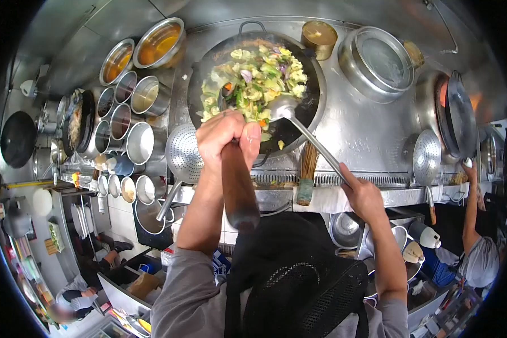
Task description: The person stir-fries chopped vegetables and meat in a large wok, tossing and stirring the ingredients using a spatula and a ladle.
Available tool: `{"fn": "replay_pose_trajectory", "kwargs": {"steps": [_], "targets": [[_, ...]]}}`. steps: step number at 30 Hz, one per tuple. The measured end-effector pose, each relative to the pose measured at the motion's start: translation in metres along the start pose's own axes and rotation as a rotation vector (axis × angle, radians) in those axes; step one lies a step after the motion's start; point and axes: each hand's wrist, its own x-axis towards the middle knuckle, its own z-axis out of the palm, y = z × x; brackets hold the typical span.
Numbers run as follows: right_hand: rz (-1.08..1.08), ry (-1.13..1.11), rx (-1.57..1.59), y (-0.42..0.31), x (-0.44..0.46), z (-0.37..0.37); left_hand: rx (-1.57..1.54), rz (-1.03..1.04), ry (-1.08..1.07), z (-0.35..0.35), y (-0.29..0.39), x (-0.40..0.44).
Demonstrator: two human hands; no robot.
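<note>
A round black wok (296, 121) sits on the steel range, holding chopped mixed vegetables (259, 70) in pale green, yellow and purple, with light steam. My left hand (228, 135) is closed around a thick wooden handle (239, 183) that points back toward me. A dark metal end shows among the vegetables just beyond that hand; the utensil's exact kind is partly hidden. My right hand (366, 197) grips the long shaft of a steel ladle (315, 143). The ladle's bowl rests in the wok at the near right of the vegetables.
Left of the wok stand a perforated strainer (184, 152), several steel containers (139, 143) and bowls of orange liquid (159, 45). A bamboo brush (308, 169) lies at the near rim. Pots (372, 70) stand to the right. Another person (481, 259) works at far right.
</note>
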Motion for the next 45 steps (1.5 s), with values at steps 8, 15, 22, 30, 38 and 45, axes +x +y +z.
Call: {"fn": "replay_pose_trajectory", "kwargs": {"steps": [8,15,22,30,38,45], "targets": [[0.002,0.050,0.047,-0.010,-0.034,-0.094,-0.169,-0.037,0.634,-0.029,0.018,-0.010],[-0.035,-0.015,0.244,-0.039,0.051,-0.091,-0.214,-0.059,0.822,-0.059,0.036,-0.035],[-0.145,-0.054,0.390,-0.090,0.185,-0.057,-0.072,-0.167,0.989,-0.049,0.049,-0.077],[-0.273,-0.199,-0.020,-0.080,0.187,-0.044,0.060,-0.280,1.025,-0.019,-0.003,-0.096],[-0.402,-0.002,-0.317,0.017,0.129,-0.074,-0.116,-0.515,1.038,-0.014,-0.043,-0.085],[-0.325,0.107,-0.173,0.025,0.088,-0.096,0.066,-0.479,1.010,-0.011,-0.045,-0.092]]}}
